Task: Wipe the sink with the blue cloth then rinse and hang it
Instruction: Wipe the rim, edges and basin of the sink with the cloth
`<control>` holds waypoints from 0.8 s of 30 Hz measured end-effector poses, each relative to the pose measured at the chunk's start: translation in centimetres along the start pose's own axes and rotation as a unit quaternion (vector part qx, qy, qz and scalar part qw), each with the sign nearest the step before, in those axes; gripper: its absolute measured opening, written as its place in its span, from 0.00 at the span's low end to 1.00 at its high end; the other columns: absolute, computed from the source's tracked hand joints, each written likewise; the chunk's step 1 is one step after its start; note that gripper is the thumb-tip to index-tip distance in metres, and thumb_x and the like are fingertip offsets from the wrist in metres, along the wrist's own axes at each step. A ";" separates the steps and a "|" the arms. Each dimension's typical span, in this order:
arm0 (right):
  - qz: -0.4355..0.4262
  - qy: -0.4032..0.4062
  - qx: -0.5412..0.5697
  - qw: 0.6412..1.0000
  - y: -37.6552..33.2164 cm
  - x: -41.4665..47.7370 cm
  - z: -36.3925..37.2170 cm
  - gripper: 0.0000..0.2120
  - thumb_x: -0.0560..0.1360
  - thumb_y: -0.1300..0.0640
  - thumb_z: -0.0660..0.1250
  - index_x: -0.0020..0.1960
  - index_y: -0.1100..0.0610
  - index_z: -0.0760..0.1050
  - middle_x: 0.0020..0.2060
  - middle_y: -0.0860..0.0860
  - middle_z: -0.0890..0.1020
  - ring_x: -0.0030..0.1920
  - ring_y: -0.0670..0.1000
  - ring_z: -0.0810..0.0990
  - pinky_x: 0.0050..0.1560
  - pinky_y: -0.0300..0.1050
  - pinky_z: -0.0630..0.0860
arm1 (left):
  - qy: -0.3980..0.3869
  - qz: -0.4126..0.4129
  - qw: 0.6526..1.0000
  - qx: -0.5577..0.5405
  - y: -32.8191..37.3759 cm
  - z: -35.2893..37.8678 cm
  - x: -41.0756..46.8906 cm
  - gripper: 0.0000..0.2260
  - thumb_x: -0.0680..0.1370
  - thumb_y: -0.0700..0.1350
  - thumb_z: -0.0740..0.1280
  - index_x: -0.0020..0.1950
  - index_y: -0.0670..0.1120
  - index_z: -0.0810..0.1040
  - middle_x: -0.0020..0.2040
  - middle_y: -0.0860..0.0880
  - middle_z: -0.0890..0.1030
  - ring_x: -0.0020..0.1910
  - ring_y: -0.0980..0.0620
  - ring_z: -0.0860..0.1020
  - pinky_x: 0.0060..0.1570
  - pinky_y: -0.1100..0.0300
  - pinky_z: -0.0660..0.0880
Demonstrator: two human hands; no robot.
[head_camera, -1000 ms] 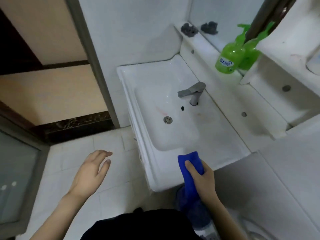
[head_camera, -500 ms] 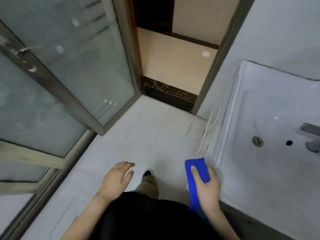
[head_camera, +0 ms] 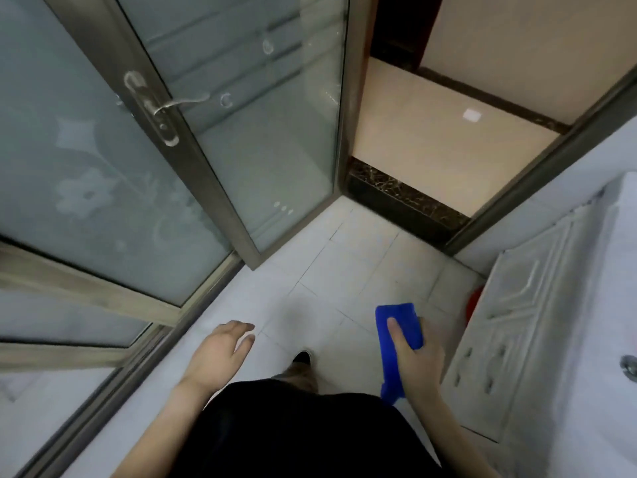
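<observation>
I have the cloth (head_camera: 401, 322) in the right hand (head_camera: 418, 360): the thumb lies flat across its blue face and the fingers curl round behind it, a firm grip. One end of the cloth sticks up past the thumb tip, and the other hangs down below the hand beside the wrist. It is in the air over the floor (head_camera: 344, 270), just left of the cabinet (head_camera: 510, 339) and touching neither.

The sink (head_camera: 617, 243) shows only as a strip at the right edge, with its drain (head_camera: 630, 365) half cut off. From what I can see, the cloth is apart from it, with the carved cabinet front between them. A small red thing (head_camera: 474, 305) peeks out at the foot of the cabinet; I cannot tell what it is.

The left hand (head_camera: 217, 353) holds nothing. Its fingers are loose and nearly straight, palm down, over the tiles near the bottom rail of the door (head_camera: 258, 150). That frosted glass door stands ajar on the left, its handle (head_camera: 162, 108) pointing toward me. Beyond it lie a dark threshold (head_camera: 403, 198) and a beige floor. One shoe (head_camera: 302, 357) shows between the two hands.
</observation>
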State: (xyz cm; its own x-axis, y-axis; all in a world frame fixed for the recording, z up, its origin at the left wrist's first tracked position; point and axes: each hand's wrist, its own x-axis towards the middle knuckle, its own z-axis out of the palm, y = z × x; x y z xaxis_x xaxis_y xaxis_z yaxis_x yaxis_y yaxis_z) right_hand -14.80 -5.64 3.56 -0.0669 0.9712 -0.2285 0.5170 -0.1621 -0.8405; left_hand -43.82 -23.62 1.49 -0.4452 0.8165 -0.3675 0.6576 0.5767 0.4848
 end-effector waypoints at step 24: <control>0.041 0.062 0.064 0.995 -17.5 37.2 6.7 0.08 0.76 0.49 0.71 0.45 0.49 0.72 0.36 0.49 0.80 0.34 0.50 0.79 0.31 0.38 0.72 | -0.007 0.075 0.997 -0.014 15.0 -13.6 40.2 0.11 0.82 0.47 0.62 0.58 0.45 0.81 0.56 0.49 0.81 0.57 0.47 0.77 0.56 0.58 0.69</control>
State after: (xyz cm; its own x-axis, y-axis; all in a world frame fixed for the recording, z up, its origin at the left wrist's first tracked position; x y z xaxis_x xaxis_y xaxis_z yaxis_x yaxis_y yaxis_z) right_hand -32.01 32.18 6.48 0.0802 0.9668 -0.2425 0.4037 -0.2540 -0.8789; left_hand -60.10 18.16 4.78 -0.3340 0.8932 -0.3010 0.6992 0.4489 0.5564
